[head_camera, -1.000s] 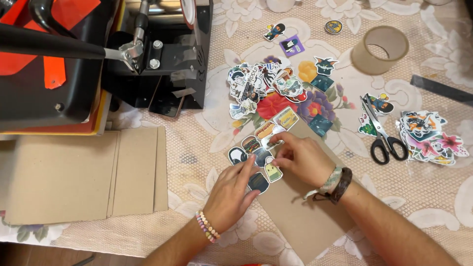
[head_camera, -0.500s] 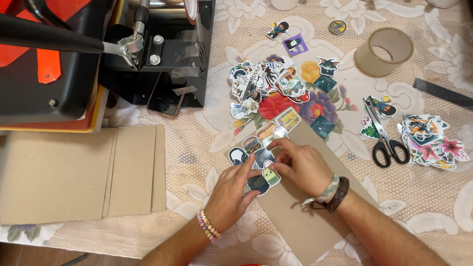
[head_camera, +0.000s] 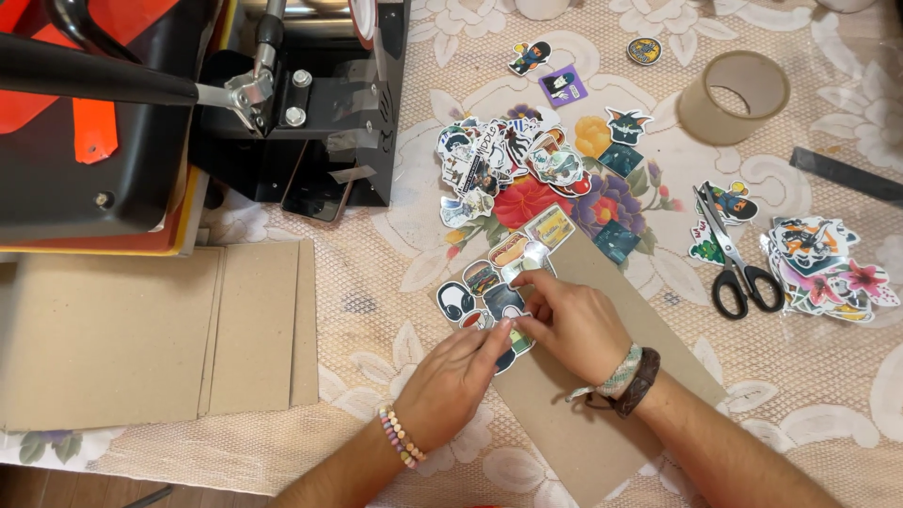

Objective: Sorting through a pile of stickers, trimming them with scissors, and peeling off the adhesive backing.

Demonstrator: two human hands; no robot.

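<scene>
While scissors (head_camera: 736, 259) and a tape roll (head_camera: 733, 83) lie far right, stickers (head_camera: 503, 273) cover the cardboard strip (head_camera: 602, 404). Both hands' fingers (head_camera: 520, 320) pinch one sticker (head_camera: 513, 329) together.

left hand (head_camera: 451, 381): pastel bead bracelet | right hand (head_camera: 574, 325): woven band, brown leather bracelet | bare forearms

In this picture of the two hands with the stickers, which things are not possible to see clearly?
- Head view: the sticker under the fingers is mostly covered by the left hand and right hand; its design is hidden.
- The cardboard strip is partly hidden by both forearms, and its lower end is cut by the bottom edge.
- The press machine is cut off by the top and left edges.
- The pile of stickers overlaps, so lower ones are covered.
</scene>
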